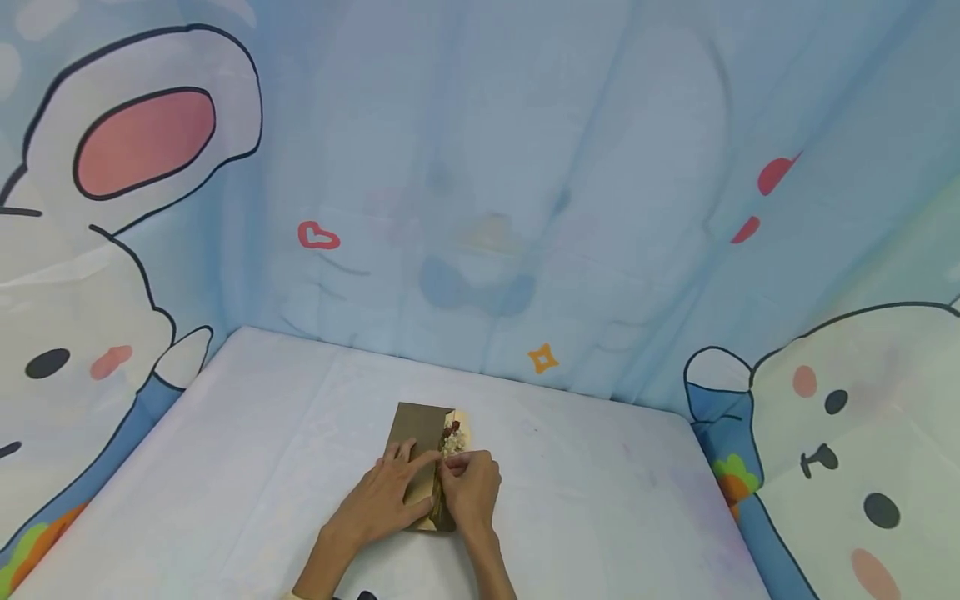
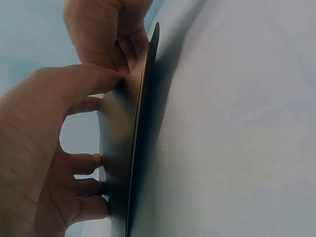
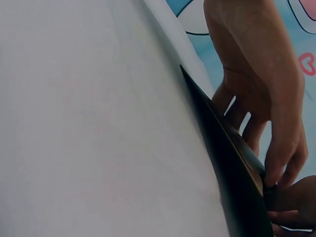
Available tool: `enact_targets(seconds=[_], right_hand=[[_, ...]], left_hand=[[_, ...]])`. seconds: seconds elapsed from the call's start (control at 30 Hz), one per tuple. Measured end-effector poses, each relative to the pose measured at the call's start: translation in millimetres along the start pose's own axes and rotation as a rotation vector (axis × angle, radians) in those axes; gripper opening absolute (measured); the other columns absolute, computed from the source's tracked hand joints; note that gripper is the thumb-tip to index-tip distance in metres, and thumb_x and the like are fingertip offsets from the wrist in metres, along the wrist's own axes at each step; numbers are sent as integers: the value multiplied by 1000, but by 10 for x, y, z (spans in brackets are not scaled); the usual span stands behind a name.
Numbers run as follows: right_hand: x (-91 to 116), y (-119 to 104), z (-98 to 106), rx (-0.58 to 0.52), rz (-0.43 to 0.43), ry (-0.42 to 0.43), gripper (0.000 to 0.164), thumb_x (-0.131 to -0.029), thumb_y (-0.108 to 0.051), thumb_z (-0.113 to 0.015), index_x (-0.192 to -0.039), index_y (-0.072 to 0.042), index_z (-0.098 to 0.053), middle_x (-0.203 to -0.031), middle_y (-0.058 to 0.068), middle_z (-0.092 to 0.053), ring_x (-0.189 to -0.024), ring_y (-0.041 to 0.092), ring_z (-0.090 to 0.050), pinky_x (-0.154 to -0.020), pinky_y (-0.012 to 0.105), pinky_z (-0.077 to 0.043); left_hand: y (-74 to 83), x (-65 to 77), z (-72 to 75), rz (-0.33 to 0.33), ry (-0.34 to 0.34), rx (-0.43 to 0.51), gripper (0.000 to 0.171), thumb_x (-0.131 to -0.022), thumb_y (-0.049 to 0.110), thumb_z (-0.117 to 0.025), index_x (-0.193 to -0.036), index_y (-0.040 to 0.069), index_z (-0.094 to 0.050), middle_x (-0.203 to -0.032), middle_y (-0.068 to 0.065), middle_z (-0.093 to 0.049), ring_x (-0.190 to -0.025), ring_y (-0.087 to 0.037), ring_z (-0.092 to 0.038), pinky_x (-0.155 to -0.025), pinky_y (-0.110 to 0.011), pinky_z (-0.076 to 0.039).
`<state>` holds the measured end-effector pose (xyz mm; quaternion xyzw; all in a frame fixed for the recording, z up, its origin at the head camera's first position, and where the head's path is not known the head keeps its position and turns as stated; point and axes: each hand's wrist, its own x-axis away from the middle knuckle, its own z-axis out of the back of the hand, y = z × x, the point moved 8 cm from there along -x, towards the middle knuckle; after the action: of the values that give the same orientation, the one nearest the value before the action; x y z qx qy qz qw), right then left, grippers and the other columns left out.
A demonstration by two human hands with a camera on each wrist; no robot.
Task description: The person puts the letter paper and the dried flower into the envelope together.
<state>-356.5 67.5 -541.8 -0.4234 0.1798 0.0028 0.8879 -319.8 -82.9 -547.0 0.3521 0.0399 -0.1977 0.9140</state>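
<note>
A flat brown-gold card or folder (image 1: 420,423) lies on the white-covered table, with a paler strip along its right side. On that strip is a small bunch of dried flowers (image 1: 453,442), cream and dark red, its thin stems running down toward the near edge. My left hand (image 1: 382,500) rests spread on the card, fingertips pressing its surface, index finger and thumb reaching to the stems. My right hand (image 1: 472,487) pinches the bunch between thumb and forefinger, just below the blooms. The exact pinch point is hidden in both wrist views.
White cloth (image 1: 600,500) covers the table around the card. A blue curtain printed with cartoon animals (image 1: 480,167) hangs behind and at both sides. A small dark object (image 1: 367,595) shows at the bottom edge of the head view.
</note>
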Motion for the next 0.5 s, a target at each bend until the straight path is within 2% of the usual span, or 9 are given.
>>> enact_targets(seconds=[0.17, 0.3, 0.5], right_hand=[[-3, -55, -74, -57, 52, -120, 11, -87, 14, -77, -92, 7, -83, -79, 16, -81, -64, 16, -75, -59, 22, -60], [-27, -65, -62, -101, 56, -196, 14, -90, 12, -78, -102, 8, -82, -83, 16, -81, -69, 18, -76, -62, 24, -62], [-45, -52, -144, -63, 73, -235, 22, -86, 14, -73, -106, 10, -82, -75, 10, -76, -61, 8, -64, -55, 20, -53]], left_hand=[[16, -8, -12, 8, -11, 6, 61, -104, 40, -69, -161, 29, -53, -169, -31, -42, -157, -56, -39, -119, -76, -41], [11, -6, 7, 4, -13, -7, 62, -104, 40, -70, -161, 26, -53, -169, -29, -43, -157, -53, -41, -121, -75, -40], [2, 39, -13, -7, 5, -5, 58, -103, 37, -68, -158, 24, -55, -167, -28, -44, -154, -49, -44, -119, -74, -43]])
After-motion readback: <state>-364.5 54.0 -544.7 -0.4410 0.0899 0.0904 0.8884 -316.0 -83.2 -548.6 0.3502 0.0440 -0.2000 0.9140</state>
